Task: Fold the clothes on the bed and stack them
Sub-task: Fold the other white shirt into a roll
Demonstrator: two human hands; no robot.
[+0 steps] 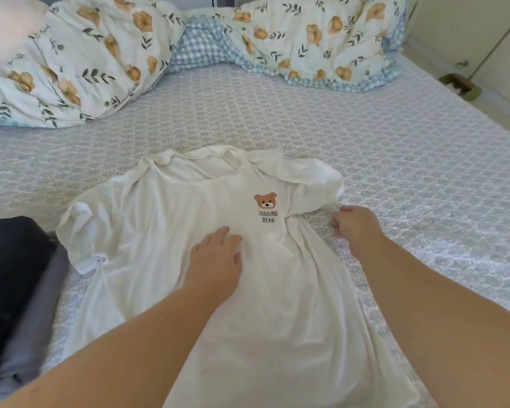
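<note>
At the frame's bottom centre my white T-shirt lies on the bed, left hand pressing flat on it, right hand curled at its edge, grip unclear.

Bed, grey-patterned sheet; floral duvet with blue gingham lining bunched at head; cream cabinet doors right; daylight.

Thin matt cloth T-shirt on a textured, patterned bed sheet.
</note>
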